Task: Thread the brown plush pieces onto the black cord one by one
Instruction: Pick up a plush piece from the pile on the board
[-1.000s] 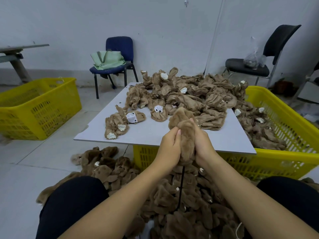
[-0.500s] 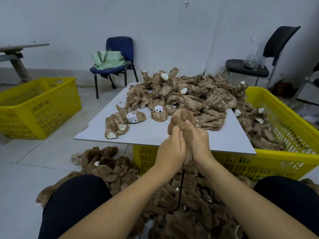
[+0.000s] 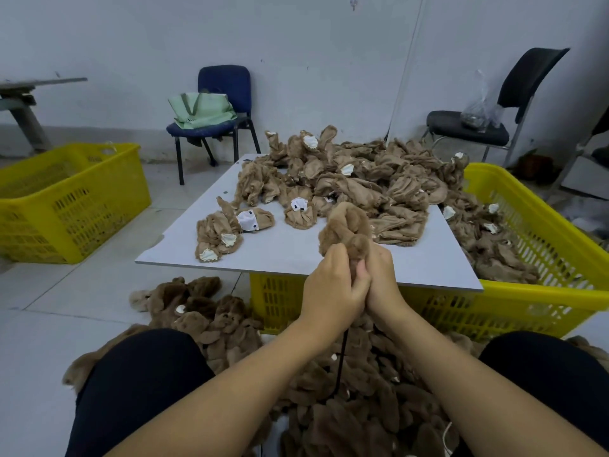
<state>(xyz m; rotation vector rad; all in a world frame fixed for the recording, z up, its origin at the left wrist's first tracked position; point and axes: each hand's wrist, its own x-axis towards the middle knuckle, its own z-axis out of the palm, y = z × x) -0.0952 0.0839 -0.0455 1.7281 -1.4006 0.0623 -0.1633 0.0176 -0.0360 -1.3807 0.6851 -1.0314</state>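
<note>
Hands (image 3: 354, 285) around brown plush piece (image 3: 346, 230)

Left hand (image 3: 333, 288) now closed tighter against right hand (image 3: 382, 282), knuckles pressed together where a second ago a gap showed between them. Brown plush piece (image 3: 346, 230) pushed lower into both grips, less of its body showing between the palms, only the rounded top bulging above the fingers. Both wrists drawn slightly nearer the body, over the black cord (image 3: 341, 361) hanging below.
</note>
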